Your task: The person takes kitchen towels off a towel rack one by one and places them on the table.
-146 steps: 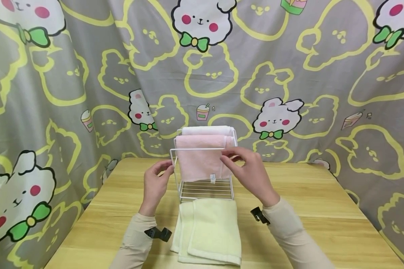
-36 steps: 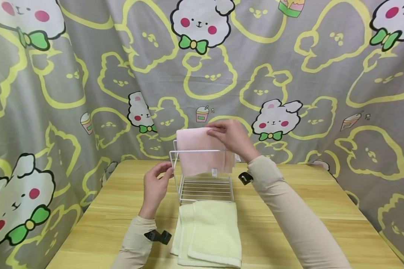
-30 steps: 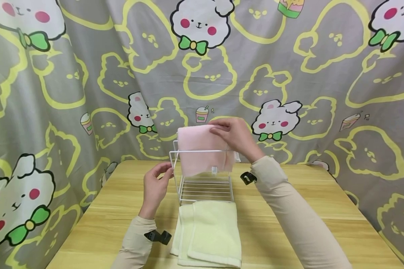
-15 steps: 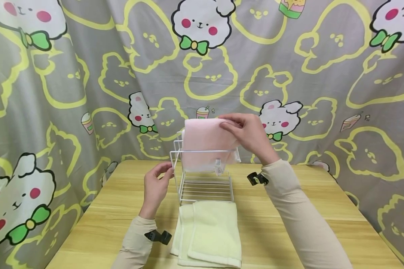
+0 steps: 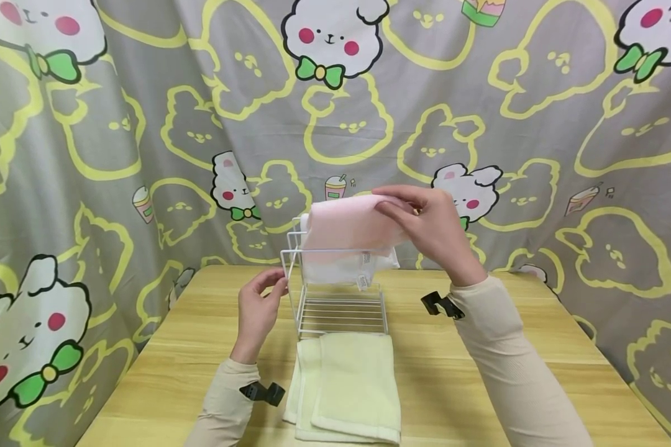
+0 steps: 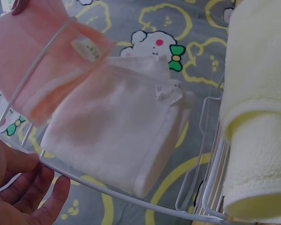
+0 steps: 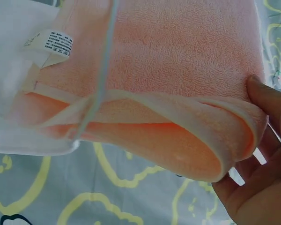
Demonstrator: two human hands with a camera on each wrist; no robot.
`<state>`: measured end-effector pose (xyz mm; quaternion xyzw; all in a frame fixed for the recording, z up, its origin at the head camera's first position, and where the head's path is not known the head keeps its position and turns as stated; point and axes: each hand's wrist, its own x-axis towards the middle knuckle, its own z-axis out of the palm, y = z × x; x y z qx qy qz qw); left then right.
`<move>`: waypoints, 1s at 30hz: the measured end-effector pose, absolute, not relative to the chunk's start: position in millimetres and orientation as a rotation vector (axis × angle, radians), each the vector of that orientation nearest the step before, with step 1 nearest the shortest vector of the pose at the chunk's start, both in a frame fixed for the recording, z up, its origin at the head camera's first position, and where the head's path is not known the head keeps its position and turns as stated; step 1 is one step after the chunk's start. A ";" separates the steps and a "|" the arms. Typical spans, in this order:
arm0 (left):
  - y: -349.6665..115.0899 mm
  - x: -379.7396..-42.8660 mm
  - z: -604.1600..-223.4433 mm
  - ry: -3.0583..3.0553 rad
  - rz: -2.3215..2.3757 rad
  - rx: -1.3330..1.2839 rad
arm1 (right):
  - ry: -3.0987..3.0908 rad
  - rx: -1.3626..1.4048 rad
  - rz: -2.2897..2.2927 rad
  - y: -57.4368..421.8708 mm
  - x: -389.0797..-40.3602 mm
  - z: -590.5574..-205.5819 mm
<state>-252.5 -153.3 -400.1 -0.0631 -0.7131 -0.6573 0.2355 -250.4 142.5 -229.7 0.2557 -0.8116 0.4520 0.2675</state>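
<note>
Home-ish setup – cartoon curtain, wooden table.

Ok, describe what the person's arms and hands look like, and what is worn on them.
Both arms wear long, close-fitting beige sleeves that end at the wrists. The left hand and right hand are bare: no gloves, rings or watch visible. A small black clip-like mount sits under the left wrist, and a matching black mount under the right wrist. No cables show.

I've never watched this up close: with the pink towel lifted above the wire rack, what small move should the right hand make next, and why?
Probably keep drawing the pink towel up and toward the person. The right hand pinches its folded edge, but the lower end with the label sits behind the wire rack's front bar, close against the white towel. The left hand steadies the rack, so a gentle pull should free it.
</note>
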 end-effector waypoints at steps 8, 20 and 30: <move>-153.2 -252.9 -399.7 -1.953 -1.806 -0.174 | -2.110 0.697 1.165 150.9 -233.0 -222.6; -154.2 -252.6 -400.5 -1.954 -1.795 -0.172 | -2.024 0.742 1.149 161.6 -208.4 -222.4; -153.3 -252.9 -400.0 -1.955 -1.810 -0.179 | -1.933 0.770 1.191 174.5 -191.9 -225.2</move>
